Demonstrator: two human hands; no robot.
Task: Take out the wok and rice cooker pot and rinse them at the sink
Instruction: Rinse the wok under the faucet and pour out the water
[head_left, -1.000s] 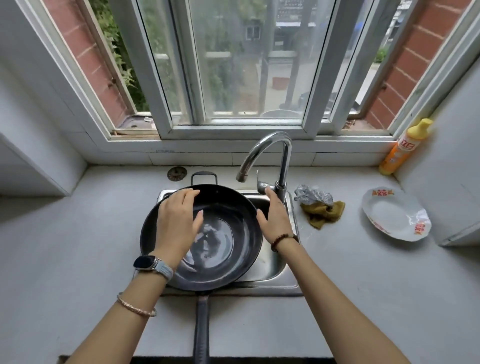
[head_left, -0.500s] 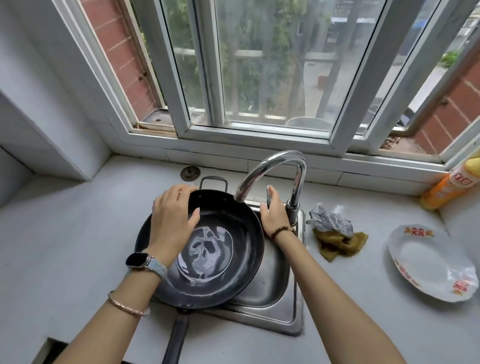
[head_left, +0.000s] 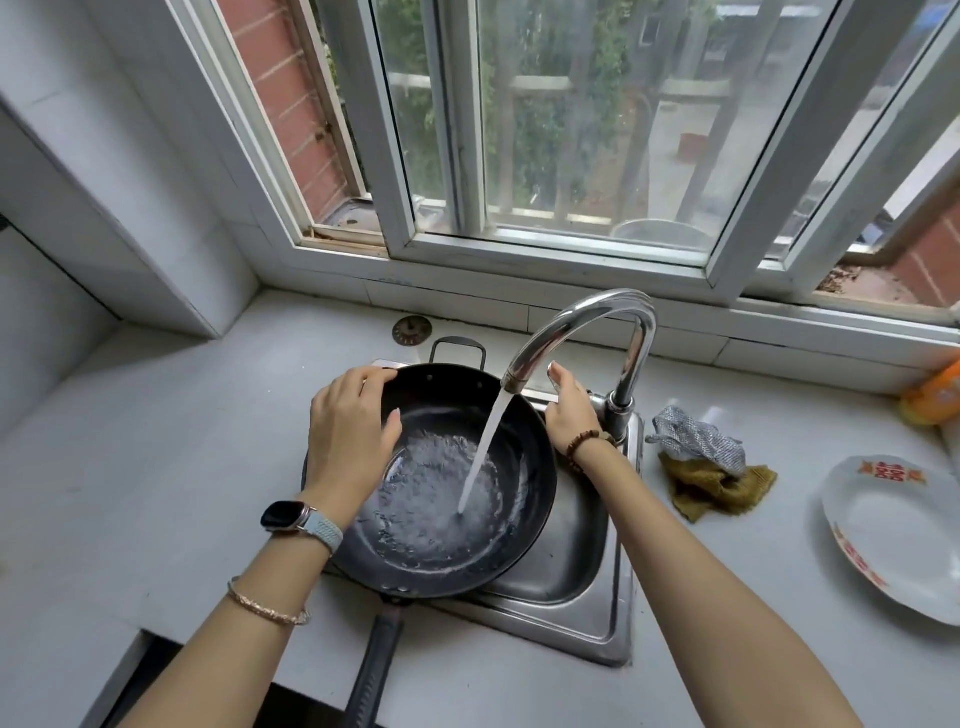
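A black wok (head_left: 524, 467) rests over the left part of the steel sink (head_left: 571, 566), its long handle (head_left: 374, 670) pointing toward me. Water streams from the chrome faucet (head_left: 587, 322) into the wok and pools there. My left hand (head_left: 353, 426) grips the wok's far left rim. My right hand (head_left: 569, 410) is on the faucet lever beside the faucet base, fingers closed over it. No rice cooker pot is in view.
A grey mesh scrubber on a mustard cloth (head_left: 711, 467) lies right of the sink. A white plate (head_left: 893, 530) sits at the right, an orange bottle (head_left: 935, 389) behind it. A round drain strainer (head_left: 411, 330) lies by the window sill.
Water now runs from the faucet into the wok; before, only a still puddle lay in it. My view has shifted closer and leftward. Both hands stay in place.
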